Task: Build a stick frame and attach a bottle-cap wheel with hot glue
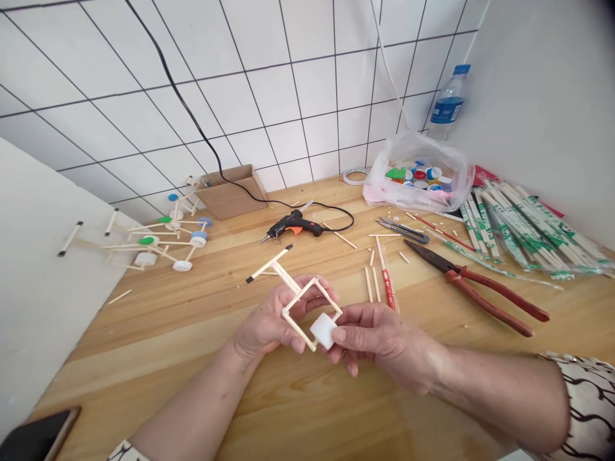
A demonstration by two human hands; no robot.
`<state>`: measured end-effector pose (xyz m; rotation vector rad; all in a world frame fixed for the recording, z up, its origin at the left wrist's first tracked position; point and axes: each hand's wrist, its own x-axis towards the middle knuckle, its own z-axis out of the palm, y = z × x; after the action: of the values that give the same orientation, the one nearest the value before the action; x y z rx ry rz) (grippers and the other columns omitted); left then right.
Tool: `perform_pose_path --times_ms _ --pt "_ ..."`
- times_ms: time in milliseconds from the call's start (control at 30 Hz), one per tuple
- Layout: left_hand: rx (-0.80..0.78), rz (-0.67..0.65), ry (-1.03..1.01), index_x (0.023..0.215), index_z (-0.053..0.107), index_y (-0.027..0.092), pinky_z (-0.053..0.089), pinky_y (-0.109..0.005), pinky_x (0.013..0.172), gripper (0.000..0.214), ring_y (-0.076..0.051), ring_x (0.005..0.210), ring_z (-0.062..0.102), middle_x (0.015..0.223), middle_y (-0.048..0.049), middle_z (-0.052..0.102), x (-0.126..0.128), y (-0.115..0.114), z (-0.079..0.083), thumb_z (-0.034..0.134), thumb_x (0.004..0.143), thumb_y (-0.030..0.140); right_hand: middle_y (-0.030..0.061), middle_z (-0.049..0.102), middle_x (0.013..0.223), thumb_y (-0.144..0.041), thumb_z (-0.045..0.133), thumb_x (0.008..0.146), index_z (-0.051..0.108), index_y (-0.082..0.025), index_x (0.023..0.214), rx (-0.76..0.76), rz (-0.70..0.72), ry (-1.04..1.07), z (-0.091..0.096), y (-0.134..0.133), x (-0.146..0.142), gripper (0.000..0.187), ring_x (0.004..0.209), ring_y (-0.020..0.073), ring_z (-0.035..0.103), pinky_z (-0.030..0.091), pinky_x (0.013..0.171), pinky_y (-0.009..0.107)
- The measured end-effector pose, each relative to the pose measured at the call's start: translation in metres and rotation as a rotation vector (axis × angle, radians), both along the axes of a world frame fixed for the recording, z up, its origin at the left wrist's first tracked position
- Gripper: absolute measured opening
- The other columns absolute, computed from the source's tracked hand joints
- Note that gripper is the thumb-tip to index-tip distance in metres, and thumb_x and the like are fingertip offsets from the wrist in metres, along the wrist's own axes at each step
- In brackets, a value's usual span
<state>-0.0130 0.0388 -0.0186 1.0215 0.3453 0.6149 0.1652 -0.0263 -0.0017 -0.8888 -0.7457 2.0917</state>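
Observation:
My left hand (pixel 269 323) is closed on a small frame of glued wooden sticks (pixel 300 291), held above the wooden table (pixel 192 333). A longer stick with a black tip juts from the frame toward the upper left. My right hand (pixel 372 336) pinches a white bottle cap (pixel 323 331) against the frame's lower right corner. Both hands meet near the middle of the view.
A black and orange glue gun (pixel 293 225) lies behind the hands, its cord running up the tiled wall. Red-handled pliers (pixel 480 288), scissors (pixel 403 229), cut sticks, packs of chopsticks (pixel 519 237) and a bag of caps (pixel 418 176) lie right. Finished stick-and-cap models (pixel 163 246) stand left.

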Motion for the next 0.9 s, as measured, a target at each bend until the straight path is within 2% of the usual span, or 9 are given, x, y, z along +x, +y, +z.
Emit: perform_pose_path --times_ms 300,800,900 --pt "0.017 -0.053 -0.015 0.109 0.059 0.023 0.046 -0.037 0.076 0.065 -0.028 0.097 0.055 0.107 -0.0083 0.061 -0.0043 0.0028 -0.0023 0.079 0.048 0.013 0.0039 0.062 0.069 -0.03 0.075 0.066 0.067 -0.007 0.08 0.015 0.008 -0.005 0.0003 0.0002 0.0007 0.028 0.06 0.0089 0.057 0.043 0.05 0.019" --pt "0.033 -0.049 0.015 0.104 0.06 0.019 0.047 -0.035 0.071 0.059 -0.027 0.093 0.054 0.105 -0.009 0.059 -0.0037 0.0025 0.0002 0.079 0.048 0.017 0.0041 0.062 0.069 -0.031 0.074 0.066 0.066 -0.007 0.079 0.017 0.007 -0.009 0.0002 0.0007 0.0007 0.029 0.059 0.009 0.056 0.043 0.05 0.019" --pt "0.038 -0.035 0.005 0.105 0.06 0.022 0.046 -0.034 0.071 0.06 -0.026 0.093 0.054 0.105 -0.0075 0.06 -0.0036 0.0026 0.0004 0.079 0.048 0.015 0.0045 0.063 0.07 -0.031 0.074 0.066 0.066 -0.007 0.08 0.016 0.002 -0.011 -0.0006 0.001 0.0007 0.029 0.06 0.0091 0.057 0.043 0.05 0.019"
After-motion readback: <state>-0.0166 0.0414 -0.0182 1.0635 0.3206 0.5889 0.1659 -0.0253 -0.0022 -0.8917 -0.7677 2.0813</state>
